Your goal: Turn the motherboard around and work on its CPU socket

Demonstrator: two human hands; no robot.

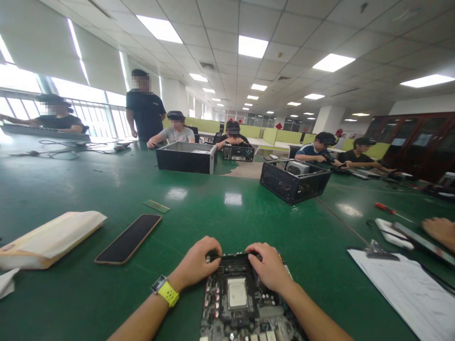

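Apparently busy at the memory slots [232,261], along the far edge of the motherboard [263,299], flat on the green table [192,208] directly in front. Working with the left hand [199,261] at one end and the right hand [268,265] at the other, both partly closed, fingers curled inward. Perhaps pinching or pressing something thin there; cannot tell which, with fingertips over both ends and the slots so dark. Judging by that placement, calls for even, level pressure at both ends, without flexing the board or brushing the uncovered processor [237,292] just nearer. Out to the left: a thin green strip [156,206], a phone [128,239] and a paper packet [53,239], all clear of the board. To the right: a clipboard [401,291], with a co-worker's hand [441,232] and a red-handled screwdriver [387,208] beyond. Farther across, two open computer cases [186,158], well apart from the work. Seemingly unobstructed above the slots, except by the fingers themselves.
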